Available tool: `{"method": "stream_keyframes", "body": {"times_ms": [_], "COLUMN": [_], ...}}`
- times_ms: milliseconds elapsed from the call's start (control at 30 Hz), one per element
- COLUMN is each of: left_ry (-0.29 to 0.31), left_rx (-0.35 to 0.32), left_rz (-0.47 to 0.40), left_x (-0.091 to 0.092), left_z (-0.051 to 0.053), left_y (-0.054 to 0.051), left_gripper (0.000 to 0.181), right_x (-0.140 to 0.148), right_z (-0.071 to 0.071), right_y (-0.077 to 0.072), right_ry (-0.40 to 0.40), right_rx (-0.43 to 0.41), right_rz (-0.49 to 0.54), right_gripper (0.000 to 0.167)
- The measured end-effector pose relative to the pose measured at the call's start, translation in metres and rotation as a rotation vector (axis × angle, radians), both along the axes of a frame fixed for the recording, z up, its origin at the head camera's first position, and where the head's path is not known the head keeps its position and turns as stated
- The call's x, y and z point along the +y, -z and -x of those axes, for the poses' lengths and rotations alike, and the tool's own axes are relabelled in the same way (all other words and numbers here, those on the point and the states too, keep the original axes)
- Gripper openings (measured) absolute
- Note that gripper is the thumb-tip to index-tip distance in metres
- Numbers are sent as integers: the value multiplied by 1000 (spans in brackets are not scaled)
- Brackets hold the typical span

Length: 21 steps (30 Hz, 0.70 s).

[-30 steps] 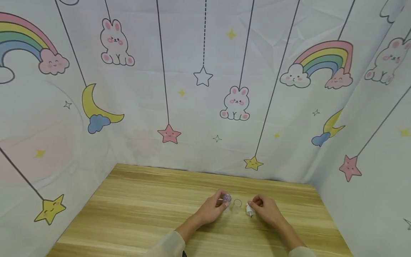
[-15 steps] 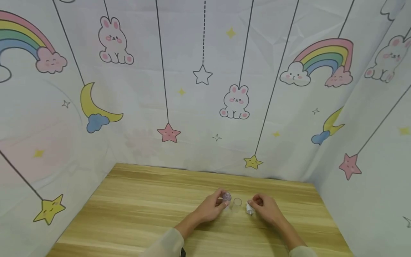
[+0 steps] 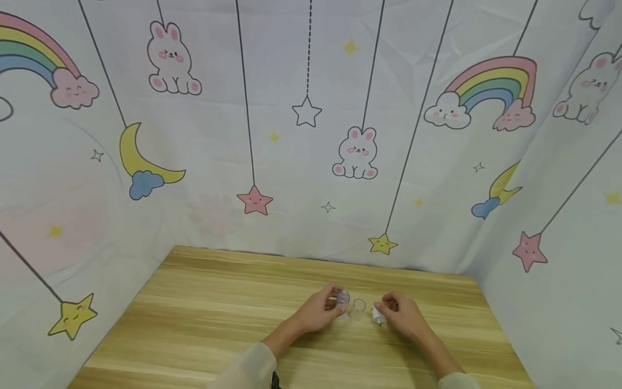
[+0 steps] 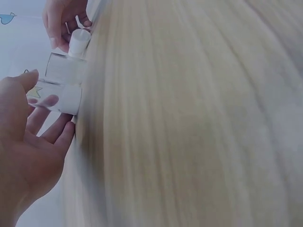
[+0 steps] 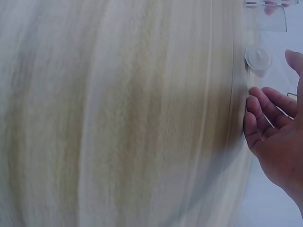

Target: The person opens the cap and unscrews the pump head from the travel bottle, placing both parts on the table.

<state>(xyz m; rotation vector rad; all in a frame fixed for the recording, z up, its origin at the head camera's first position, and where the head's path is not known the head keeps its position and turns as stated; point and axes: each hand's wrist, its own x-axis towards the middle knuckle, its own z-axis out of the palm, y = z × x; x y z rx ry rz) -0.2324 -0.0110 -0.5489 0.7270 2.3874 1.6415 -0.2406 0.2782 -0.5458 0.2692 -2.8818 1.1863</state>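
My left hand [image 3: 316,312] has its thumb and fingers curved round a clear container [image 4: 49,97] with a white lower end. The container stands upright, a purplish round top showing in the head view, and fingertips show through its clear wall. Close to its right is a clear open-topped cup [image 3: 358,309], with a frosted lower part. To the right of the cup is a small white round piece [image 5: 258,57] with a nub. My right hand [image 3: 400,314] is beside this piece, its fingers loosely curled. The thumb tip looks apart from it in the right wrist view.
The wood-grain tabletop [image 3: 223,302] carries these parts near its far edge. A white cloth backdrop [image 3: 291,162] with rabbits, stars and rainbows rises behind the table and along both sides.
Both hands and the parts stay in nearly the same places. The head view has tilted slightly, so the backdrop sits a little higher.
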Motion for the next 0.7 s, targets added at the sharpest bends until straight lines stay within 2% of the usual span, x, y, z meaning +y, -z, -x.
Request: {"method": "stream_keyframes", "body": {"times_ms": [200,333,533,700], "left_ry": [-9,8,51,31], "left_rx": [-55,-87,-37,-11], "left_rz": [15,35,159,251], "left_x": [-4,-10,-19,-22], "left_z": [1,3,8,10], "left_y": [-6,-11,-17,-28], "left_gripper": [53,64,79,80], "right_x": [2,2,3,1], "right_z": [0,-1,-1,-1], "right_y": [-4,-11,-20,-31], "right_ry": [-1,-12,-53,-87], "right_rx": [-11,-31,-65,-63], "right_rz": [-16,-35,-62,-89], "right_gripper": [41,44,57,65]}}
